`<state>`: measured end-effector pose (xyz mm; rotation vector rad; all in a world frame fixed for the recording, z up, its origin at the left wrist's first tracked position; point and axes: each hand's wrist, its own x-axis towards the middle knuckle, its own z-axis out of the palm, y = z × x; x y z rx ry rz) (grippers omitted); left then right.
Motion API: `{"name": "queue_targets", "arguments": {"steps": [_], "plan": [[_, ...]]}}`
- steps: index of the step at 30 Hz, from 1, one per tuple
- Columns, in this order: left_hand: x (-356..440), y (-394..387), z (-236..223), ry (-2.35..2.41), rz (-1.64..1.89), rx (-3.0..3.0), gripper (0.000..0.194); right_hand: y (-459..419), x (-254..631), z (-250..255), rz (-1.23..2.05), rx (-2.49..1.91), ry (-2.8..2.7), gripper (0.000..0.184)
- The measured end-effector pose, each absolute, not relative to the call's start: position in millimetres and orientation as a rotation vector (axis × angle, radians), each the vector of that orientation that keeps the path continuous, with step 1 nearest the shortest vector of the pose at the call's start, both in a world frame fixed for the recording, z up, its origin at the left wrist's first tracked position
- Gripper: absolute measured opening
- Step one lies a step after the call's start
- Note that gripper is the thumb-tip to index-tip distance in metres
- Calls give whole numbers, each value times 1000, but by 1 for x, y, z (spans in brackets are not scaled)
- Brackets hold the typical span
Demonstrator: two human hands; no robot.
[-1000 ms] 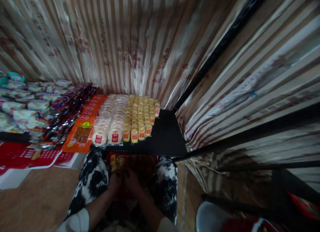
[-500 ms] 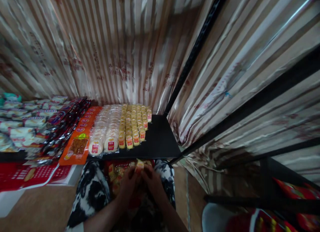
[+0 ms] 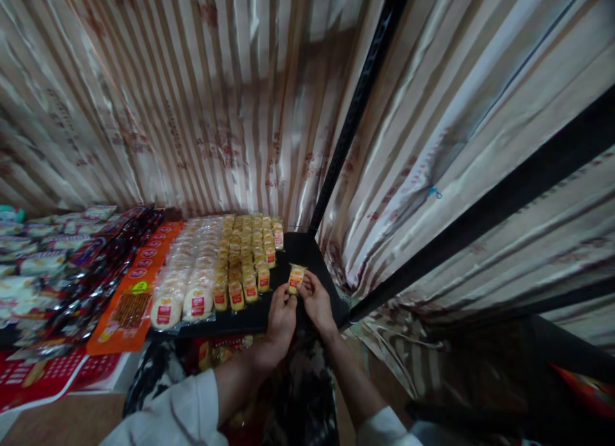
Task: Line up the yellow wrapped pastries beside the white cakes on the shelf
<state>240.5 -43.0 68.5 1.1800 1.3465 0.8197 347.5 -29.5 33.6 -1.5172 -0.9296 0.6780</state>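
Note:
Between my two hands, over the right end of the black shelf (image 3: 307, 247), is one small yellow wrapped cake (image 3: 296, 279) with a red and orange label, held upright. My left hand (image 3: 282, 314) pinches its left and lower edge. The fingers of my right hand (image 3: 316, 300) close on its right side. Just left of it stand rows of the same yellow wrapped cakes (image 3: 250, 282) on the shelf, stepped shorter toward the right. Beside those run two rows of round white wrapped cakes (image 3: 198, 305). More yellow packets (image 3: 216, 355) lie in a container at my lap, partly hidden by my left arm.
An orange pretzel-stick packet (image 3: 132, 305), dark packets and white packets (image 3: 41, 263) fill the shelf's left part. A red basket (image 3: 43, 372) sits below. A black post (image 3: 353, 132) rises at the shelf's back corner; a slanting black bar (image 3: 432, 254) flanks the right. Striped cloth (image 3: 230, 100) hangs behind.
Both hands have risen from the container at my lap, up and forward over the shelf, carrying the yellow wrapped cake. The view has shifted a little.

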Motion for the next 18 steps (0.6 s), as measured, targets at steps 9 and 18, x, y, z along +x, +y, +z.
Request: {"name": "queue_targets", "arguments": {"steps": [9, 18], "plan": [[282, 16, 81, 1177, 845, 763, 48, 60, 373, 32, 587, -1634, -1084, 38], [293, 55, 93, 1234, 928, 627, 45, 107, 369, 24, 520, -1746, -1207, 37]]}}
